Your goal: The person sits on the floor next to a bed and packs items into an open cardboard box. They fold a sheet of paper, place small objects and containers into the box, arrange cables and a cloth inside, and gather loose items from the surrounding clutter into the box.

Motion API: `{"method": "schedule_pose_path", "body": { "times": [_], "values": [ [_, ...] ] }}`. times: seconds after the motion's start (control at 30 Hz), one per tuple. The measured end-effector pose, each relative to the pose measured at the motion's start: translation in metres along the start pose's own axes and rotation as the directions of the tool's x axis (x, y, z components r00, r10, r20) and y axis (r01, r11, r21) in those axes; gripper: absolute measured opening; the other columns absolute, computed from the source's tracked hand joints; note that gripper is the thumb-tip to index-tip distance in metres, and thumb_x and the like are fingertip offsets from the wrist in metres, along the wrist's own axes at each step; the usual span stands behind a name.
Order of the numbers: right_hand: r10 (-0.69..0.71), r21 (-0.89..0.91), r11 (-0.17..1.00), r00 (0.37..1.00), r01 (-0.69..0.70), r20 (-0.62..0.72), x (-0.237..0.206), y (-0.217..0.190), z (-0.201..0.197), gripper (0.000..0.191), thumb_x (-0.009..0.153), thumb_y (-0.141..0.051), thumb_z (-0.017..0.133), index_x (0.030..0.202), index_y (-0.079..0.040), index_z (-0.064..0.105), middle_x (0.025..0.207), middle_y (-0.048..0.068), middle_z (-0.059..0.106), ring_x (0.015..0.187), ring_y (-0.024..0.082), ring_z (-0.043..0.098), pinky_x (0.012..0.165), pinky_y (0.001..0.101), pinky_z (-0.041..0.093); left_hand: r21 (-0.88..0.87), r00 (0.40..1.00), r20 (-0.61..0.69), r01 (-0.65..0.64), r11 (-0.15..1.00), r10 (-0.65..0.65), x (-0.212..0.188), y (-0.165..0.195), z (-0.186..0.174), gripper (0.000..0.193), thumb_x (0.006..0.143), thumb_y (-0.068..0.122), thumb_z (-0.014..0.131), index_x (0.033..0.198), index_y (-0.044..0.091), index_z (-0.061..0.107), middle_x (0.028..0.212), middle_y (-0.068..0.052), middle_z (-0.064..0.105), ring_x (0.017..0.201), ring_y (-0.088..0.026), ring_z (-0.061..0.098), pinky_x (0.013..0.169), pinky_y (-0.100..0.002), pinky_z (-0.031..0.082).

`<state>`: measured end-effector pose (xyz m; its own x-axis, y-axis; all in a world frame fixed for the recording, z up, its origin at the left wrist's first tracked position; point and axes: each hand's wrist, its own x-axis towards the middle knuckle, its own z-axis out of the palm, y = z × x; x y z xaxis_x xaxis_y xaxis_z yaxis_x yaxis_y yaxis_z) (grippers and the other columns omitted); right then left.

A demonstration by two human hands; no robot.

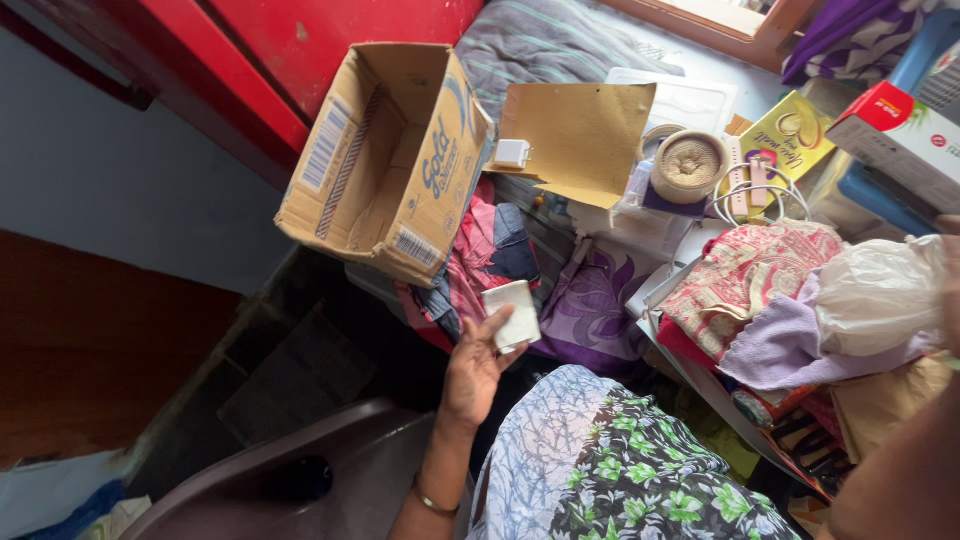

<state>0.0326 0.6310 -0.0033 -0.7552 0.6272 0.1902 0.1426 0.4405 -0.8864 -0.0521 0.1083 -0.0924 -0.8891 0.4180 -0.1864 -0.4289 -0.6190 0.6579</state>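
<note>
My left hand is raised palm-up in the middle of the view, its fingertips pinching a small white box. It hovers just below an empty cardboard carton that lies tipped on its side. My right hand is blurred and mostly cut off at the far right edge. It grips a crumpled white plastic bag that rests on a pile of folded cloths. My forearm runs up from the bottom right corner.
A brown paper envelope leans behind the carton, with a round woven lid and white cords beside it. Pink and purple fabrics fill the middle. A brown plastic chair sits low left and a red cabinet is above.
</note>
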Motion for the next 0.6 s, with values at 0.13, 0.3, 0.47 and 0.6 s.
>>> {"method": "schedule_pose_path", "body": {
  "times": [0.13,0.3,0.47,0.6],
  "values": [
    [-0.102,0.146,0.988,0.897,0.043,0.43,-0.037,-0.031,0.107,0.028,0.103,-0.004,0.058,0.129,-0.006,0.068,0.119,0.005,0.073,0.112,0.011,0.068,0.098,0.026,0.053,-0.103,0.997,0.047,0.071,0.992,-0.067,0.006,-0.011,-0.004,0.077,0.108,0.058,0.03,0.145,-0.005,0.055,0.145,-0.014,0.059,0.129,-0.022,0.058,0.106,-0.039,0.051],
    [-0.021,0.199,0.954,0.615,-0.222,0.789,-0.107,-0.039,0.246,0.018,0.093,-0.006,0.069,0.107,-0.005,0.058,0.119,0.007,0.075,0.108,0.014,0.071,0.092,0.0286,0.059,-0.104,0.991,0.087,0.107,0.989,-0.098,0.002,-0.021,-0.011,0.081,0.106,0.063,0.029,0.145,-0.004,0.055,0.144,-0.012,0.06,0.128,-0.021,0.058,0.108,-0.039,0.048],
    [0.051,0.312,0.795,0.569,-0.521,0.821,-0.16,-0.02,0.3,0.036,0.09,0.001,0.075,0.108,-0.007,0.045,0.098,0.01,0.067,0.087,0.016,0.066,0.069,0.0273,0.053,-0.096,0.987,0.079,0.15,0.984,-0.142,-0.015,-0.022,-0.014,0.08,0.105,0.064,0.03,0.147,0.001,0.054,0.146,-0.012,0.059,0.133,-0.021,0.053,0.111,-0.04,0.04],
    [0.148,0.254,0.822,0.621,-0.51,0.77,-0.174,0.001,0.315,0.037,0.087,0.0,0.077,0.105,-0.008,0.045,0.084,0.01,0.068,0.078,0.015,0.07,0.062,0.0258,0.054,-0.109,0.988,-0.078,0.122,0.987,-0.131,-0.03,-0.016,-0.024,0.066,0.101,0.054,0.04,0.147,0.009,0.053,0.15,-0.003,0.056,0.144,-0.014,0.04,0.114,-0.039,0.032]
  ]
}}
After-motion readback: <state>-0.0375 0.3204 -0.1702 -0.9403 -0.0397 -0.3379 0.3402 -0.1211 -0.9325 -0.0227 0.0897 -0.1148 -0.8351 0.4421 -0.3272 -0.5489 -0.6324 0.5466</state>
